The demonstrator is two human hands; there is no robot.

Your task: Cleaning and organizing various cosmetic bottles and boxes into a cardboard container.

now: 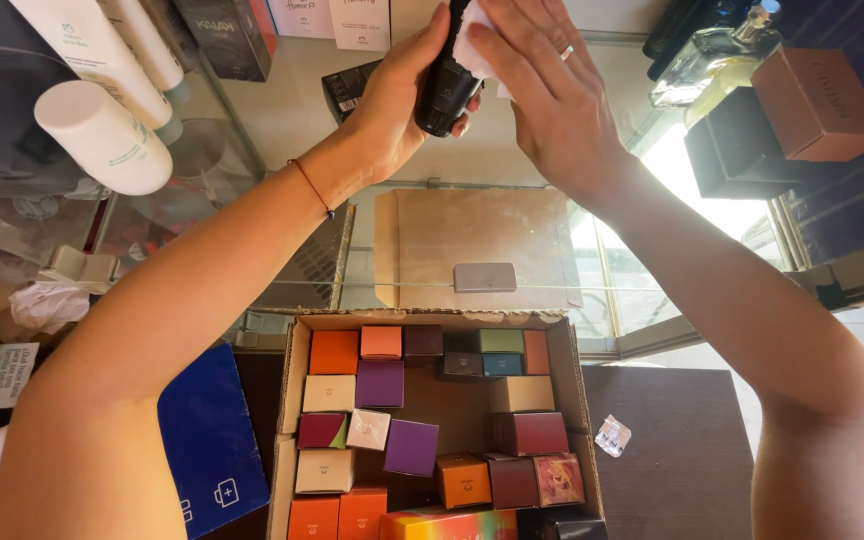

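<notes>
Item: black bottle [446, 85], small, dark, rounded end toward me, held up near the glass shelf [292, 110], top of view. I judge it hard, smooth, prob. glass or glossy plastic: slippery, breakable if dropped, light enough for one hand. Best grip: round the body, as now.

Left hand [392, 100]: fingers curled round the bottle from the left, thumb side up, wrist bent back, forearm rising from lower left; red cord on wrist.

Right hand [542, 90]: fingers together, flat, pressing a white cloth [472, 45] against the bottle's upper part; forearm comes from lower right.

Below: open cardboard box [294, 370] of small coloured cartons. Left: white tubes [102, 135], blue box [207, 440].
</notes>
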